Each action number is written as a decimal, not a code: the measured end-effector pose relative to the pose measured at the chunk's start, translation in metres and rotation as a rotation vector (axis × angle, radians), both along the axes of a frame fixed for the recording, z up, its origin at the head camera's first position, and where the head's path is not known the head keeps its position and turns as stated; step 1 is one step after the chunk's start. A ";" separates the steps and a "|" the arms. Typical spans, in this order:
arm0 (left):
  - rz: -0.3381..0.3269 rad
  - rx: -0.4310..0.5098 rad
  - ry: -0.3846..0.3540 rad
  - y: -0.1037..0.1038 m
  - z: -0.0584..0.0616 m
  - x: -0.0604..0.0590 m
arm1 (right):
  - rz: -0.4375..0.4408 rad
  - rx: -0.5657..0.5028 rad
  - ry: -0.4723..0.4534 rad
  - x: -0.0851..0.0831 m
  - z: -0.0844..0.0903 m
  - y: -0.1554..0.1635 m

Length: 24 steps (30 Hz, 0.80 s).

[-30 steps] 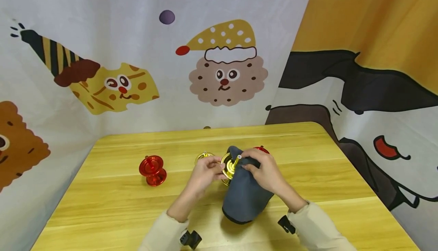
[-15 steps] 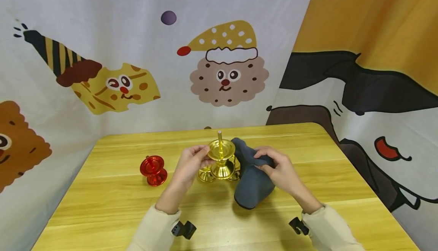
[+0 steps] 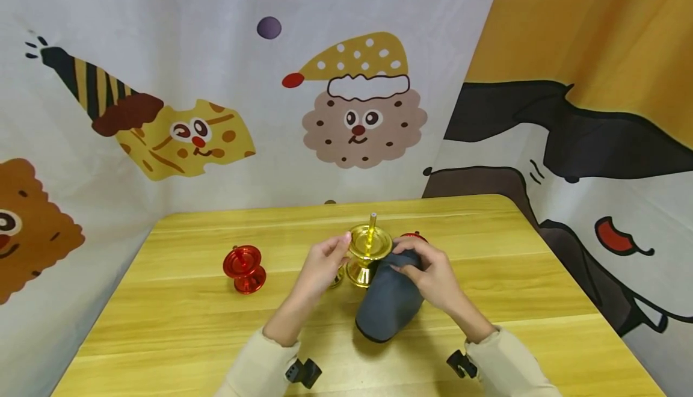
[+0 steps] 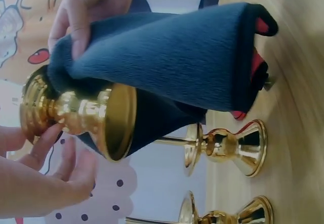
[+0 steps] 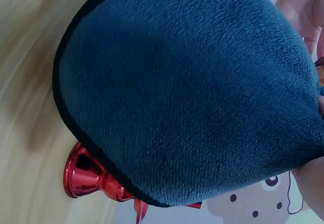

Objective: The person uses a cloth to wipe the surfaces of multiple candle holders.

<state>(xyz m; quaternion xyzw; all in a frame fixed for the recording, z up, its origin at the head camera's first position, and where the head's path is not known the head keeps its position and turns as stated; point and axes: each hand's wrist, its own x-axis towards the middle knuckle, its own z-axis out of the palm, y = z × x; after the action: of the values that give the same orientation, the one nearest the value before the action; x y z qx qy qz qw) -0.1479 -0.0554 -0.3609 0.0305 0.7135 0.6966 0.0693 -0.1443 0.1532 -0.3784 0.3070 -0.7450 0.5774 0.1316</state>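
My left hand holds a gold candlestick by the rim of its cup, lifted just above the table. In the left wrist view the fingertips pinch the gold candlestick near its top. My right hand grips a dark blue-grey cloth and presses it against the candlestick's stem and base. The cloth hangs down from the right hand and covers part of the stem. The cloth fills the right wrist view.
A red candlestick stands on the wooden table to the left. Another red one sits behind my right hand, also seen under the cloth. Two more gold candlesticks stand behind the held one. Printed curtains enclose the back and right.
The candlestick went from tipped toward me to upright and shifted slightly right. The cloth was drawn away to the right, then brought back against the stem.
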 end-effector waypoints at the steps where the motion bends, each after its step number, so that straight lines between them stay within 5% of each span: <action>1: -0.007 -0.032 0.008 0.000 -0.001 0.000 | 0.003 -0.013 -0.016 0.000 0.001 0.000; 10: -0.254 -0.105 0.085 -0.002 -0.008 0.001 | -0.033 -0.041 -0.096 -0.002 0.007 0.002; 24: -0.265 -0.112 0.112 -0.004 -0.007 0.004 | -0.016 -0.048 -0.128 -0.002 0.010 0.004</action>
<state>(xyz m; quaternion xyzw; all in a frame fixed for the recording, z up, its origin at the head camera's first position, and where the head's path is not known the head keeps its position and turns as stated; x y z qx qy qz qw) -0.1435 -0.0593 -0.3682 0.1593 0.7437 0.6375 0.1226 -0.1460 0.1569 -0.3685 0.2602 -0.7402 0.6125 0.0958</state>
